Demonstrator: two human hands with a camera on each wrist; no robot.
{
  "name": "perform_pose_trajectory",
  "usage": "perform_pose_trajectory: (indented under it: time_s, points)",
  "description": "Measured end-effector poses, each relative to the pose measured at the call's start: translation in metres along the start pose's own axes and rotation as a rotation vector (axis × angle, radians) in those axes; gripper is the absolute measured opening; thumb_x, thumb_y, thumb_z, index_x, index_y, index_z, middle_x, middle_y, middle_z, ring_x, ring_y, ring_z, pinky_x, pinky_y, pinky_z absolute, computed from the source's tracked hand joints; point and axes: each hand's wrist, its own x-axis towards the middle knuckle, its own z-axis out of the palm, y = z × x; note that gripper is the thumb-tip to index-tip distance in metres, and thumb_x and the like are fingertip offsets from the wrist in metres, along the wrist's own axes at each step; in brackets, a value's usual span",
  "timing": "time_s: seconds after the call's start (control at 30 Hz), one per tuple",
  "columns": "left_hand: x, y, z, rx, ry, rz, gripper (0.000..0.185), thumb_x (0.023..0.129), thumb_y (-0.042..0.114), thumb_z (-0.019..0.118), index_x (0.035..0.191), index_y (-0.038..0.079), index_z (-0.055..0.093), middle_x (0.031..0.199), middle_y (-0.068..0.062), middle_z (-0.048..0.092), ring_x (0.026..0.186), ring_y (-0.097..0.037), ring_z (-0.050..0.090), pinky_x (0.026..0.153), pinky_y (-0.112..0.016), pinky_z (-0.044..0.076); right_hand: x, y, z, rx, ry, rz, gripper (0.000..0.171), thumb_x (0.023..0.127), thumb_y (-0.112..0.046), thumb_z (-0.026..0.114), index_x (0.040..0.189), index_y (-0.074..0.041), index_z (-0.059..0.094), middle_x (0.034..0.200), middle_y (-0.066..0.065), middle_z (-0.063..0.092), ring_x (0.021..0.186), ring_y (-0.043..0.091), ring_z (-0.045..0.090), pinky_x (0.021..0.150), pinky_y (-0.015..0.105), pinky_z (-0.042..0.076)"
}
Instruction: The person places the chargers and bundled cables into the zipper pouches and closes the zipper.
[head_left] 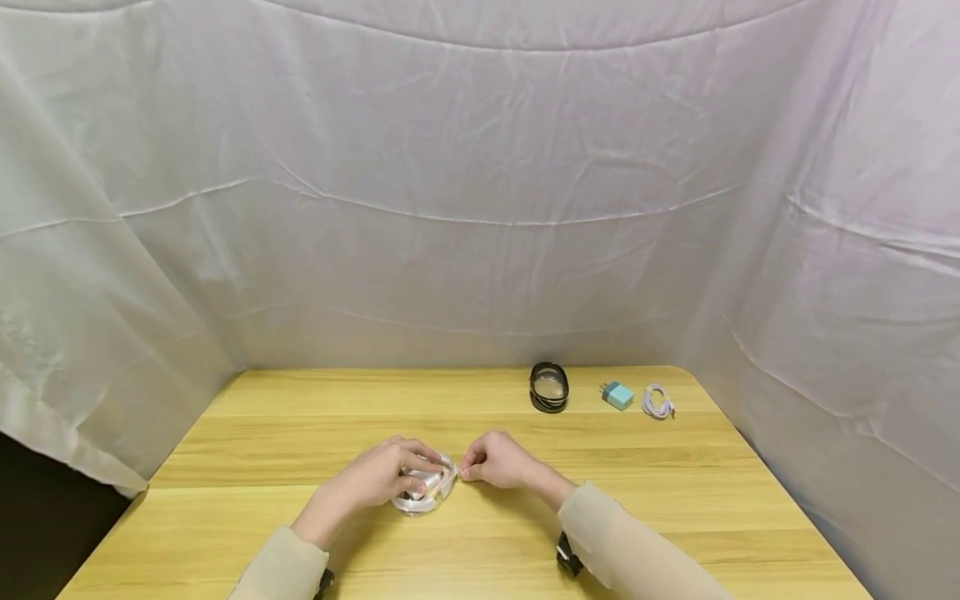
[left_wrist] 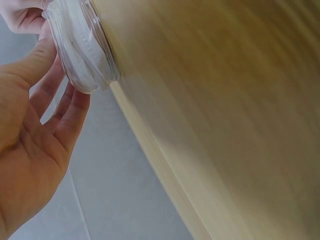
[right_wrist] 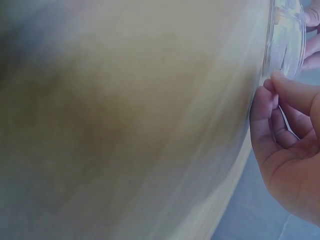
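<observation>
A round coil of clear, whitish cord [head_left: 428,502] lies on the wooden table [head_left: 525,554] in front of me, with a white, shiny middle. From the left, my left hand [head_left: 382,473] holds it, fingers over the top and thumb at the near side. In the left wrist view, the thumb and fingers span the coil's layered side [left_wrist: 82,47]. At the right edge of the coil, my right hand [head_left: 501,460] pinches a small bit between thumb and forefinger. The right wrist view shows those fingertips [right_wrist: 278,80] right at the rim; they hide what they pinch.
Toward the back right lie a coiled black cable [head_left: 549,388], a teal plug adapter [head_left: 618,395] with its prongs to the left, and a small pale purple cable coil [head_left: 657,402]. Pale cloth curtains [head_left: 480,275] enclose the table's back and sides.
</observation>
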Motion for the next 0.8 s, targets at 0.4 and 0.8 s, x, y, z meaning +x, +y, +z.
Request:
perform_pose_trajectory:
  time_s: [0.4,0.8]
  points:
    - [0.0001,0.0,0.0014,0.003,0.006,-0.003,0.035,0.09,0.019,0.078,0.125,0.014,0.077,0.134,0.002,0.069,0.125,-0.034,0.06,0.101,-0.061,0.052,-0.0027,-0.0014,0.0024,0.019,0.001,-0.002,0.012,0.091,-0.005,0.08,0.08,-0.008,0.076,0.071,-0.004,0.07,0.055,0.004,0.056,0.051,0.018,0.049]
    - [-0.0005,0.0034,0.0001,0.015,0.015,-0.005,0.033,0.089,0.017,0.079,0.122,0.012,0.078,0.134,0.001,0.069,0.125,-0.034,0.061,0.1,-0.06,0.053,-0.0053,-0.005,0.0035,0.021,0.003,-0.009,0.009,0.09,-0.004,0.08,0.082,-0.005,0.077,0.073,0.0,0.071,0.056,0.006,0.056,0.05,0.018,0.048]
